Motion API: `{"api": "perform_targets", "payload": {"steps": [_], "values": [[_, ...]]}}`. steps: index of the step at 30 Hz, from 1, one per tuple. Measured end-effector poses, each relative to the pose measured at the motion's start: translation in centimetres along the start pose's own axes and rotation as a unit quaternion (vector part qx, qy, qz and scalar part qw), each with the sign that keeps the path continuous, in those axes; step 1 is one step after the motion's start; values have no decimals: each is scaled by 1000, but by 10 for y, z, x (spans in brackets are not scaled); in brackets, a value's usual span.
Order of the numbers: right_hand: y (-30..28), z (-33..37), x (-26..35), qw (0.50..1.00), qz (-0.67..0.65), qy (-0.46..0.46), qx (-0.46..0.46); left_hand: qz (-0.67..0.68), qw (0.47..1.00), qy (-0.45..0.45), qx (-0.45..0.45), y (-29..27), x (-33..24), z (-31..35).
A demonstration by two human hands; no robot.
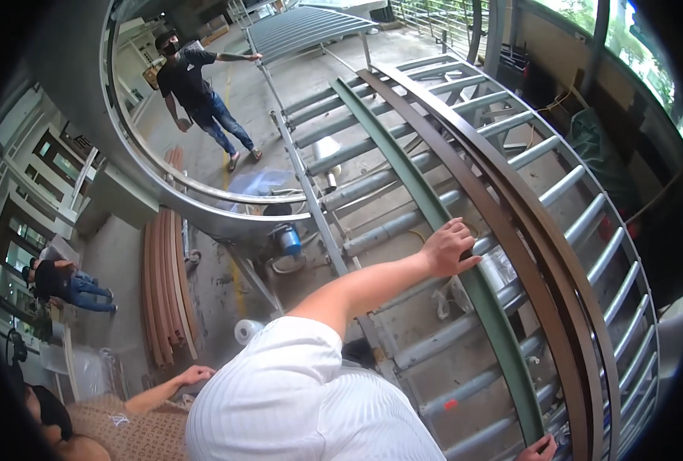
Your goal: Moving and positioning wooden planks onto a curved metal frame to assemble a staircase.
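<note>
A long, slightly curved green strip (pixel 410 170) with a channel-like profile lies along the metal rollers of a conveyor table. My left hand (pixel 447 247) is closed around it near its middle, fingers over its edge and thumb toward the right. At the lower edge of the view, my right hand (pixel 539 449) grips the strip's near end; much of this hand is cut off by the frame. Just right of the green strip, several brown curved strips (pixel 502 218) run side by side over the same rollers.
The roller table (pixel 591 269) extends away, with another roller section (pixel 310 29) beyond. Left stands a large metal ring machine (pixel 165 192) above stacked brown strips (pixel 168 284). One person (pixel 195 84) stands at the far rollers; another in patterned clothing (pixel 119 422) is close at lower left.
</note>
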State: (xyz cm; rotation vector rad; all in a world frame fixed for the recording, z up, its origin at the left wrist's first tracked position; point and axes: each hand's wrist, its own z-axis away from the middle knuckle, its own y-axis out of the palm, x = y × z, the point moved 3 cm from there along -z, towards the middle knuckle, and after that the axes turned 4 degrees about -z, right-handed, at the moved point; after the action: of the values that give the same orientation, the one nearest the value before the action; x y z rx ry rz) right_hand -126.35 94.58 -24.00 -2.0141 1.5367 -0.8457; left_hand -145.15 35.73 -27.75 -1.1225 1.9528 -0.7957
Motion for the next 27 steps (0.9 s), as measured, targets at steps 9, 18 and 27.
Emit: {"api": "perform_targets", "payload": {"steps": [9,18,27], "values": [[9,20,-26,1000,24,9,7,13,1000,-4,2,2,0,-1],[27,14,-32,950,65,300,63,31,999,-9,-25,-8,3,-4],[45,31,-61,972,132,195,15,20,999,-15,-31,-8,4,9]]}}
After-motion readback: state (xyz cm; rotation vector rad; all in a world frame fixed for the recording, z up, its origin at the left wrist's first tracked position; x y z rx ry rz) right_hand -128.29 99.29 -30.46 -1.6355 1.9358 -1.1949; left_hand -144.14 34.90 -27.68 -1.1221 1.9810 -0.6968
